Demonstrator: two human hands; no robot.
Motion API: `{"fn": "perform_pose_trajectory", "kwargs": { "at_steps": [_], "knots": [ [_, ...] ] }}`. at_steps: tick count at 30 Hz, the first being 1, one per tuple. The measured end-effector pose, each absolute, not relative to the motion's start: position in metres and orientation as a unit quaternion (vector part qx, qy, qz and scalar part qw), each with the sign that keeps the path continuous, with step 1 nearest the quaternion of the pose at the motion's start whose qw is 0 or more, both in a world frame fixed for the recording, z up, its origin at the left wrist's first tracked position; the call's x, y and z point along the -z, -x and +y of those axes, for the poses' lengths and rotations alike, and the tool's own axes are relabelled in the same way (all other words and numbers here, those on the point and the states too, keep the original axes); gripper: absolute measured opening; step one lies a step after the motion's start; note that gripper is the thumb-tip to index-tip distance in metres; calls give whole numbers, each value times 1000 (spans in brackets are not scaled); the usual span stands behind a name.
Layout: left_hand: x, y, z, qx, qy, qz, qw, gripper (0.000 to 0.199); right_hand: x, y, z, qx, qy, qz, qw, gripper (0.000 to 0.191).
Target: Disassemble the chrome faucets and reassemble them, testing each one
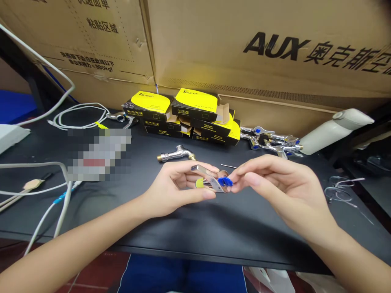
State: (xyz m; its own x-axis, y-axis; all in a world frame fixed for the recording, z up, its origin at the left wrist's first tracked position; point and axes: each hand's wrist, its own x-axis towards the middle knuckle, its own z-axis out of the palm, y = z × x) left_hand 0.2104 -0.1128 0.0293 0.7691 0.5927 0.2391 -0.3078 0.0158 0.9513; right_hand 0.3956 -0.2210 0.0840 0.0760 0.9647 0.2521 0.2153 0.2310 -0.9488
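Observation:
My left hand (174, 187) is closed around a shiny metal faucet handle (210, 176), tilted above the table's middle. A round blue cap (225, 182) sits at the handle's wider end. The fingertips of my right hand (275, 189) pinch the edge of this cap; its thumb is raised a little apart. A yellow-green piece (199, 183) shows between the left fingers, and I cannot make out what it belongs to. Just behind the hands lies a chrome faucet body (177, 153) with brass ends. A thin metal rod (228, 166) shows between the hands, partly hidden.
Yellow-and-black faucet boxes (195, 106) are stacked at the back. Several chrome faucets (271, 140) lie beside a leaning white bottle (332, 132). Glasses (342, 191) rest at right. White cables (62, 183) and a blurred-out object (99, 156) occupy the left. Large cartons (214, 49) stand behind.

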Motion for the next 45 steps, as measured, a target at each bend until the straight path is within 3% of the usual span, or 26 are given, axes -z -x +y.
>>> {"fn": "perform_pose_trajectory", "kwargs": {
  "at_steps": [10, 15, 30, 37, 45],
  "knots": [
    [-25, -209, -112, -316, -611, 96, 719, 24, -78, -395, -219, -332, 500, -601, 529, 11],
    [-27, -209, -112, -309, -615, 104, 718, 35, -80, -395, -221, -313, 476, -637, 519, 20],
    [-32, -210, -113, -336, -643, 85, 683, 36, -75, -396, -221, -185, 469, -702, 503, 25],
    [-31, -212, -112, -351, -635, 76, 684, 36, -79, -399, -221, -106, 448, -763, 453, 26],
    [-31, -210, -113, -345, -633, 61, 690, 42, -76, -398, -221, -144, 440, -744, 481, 30]
  ]
}}
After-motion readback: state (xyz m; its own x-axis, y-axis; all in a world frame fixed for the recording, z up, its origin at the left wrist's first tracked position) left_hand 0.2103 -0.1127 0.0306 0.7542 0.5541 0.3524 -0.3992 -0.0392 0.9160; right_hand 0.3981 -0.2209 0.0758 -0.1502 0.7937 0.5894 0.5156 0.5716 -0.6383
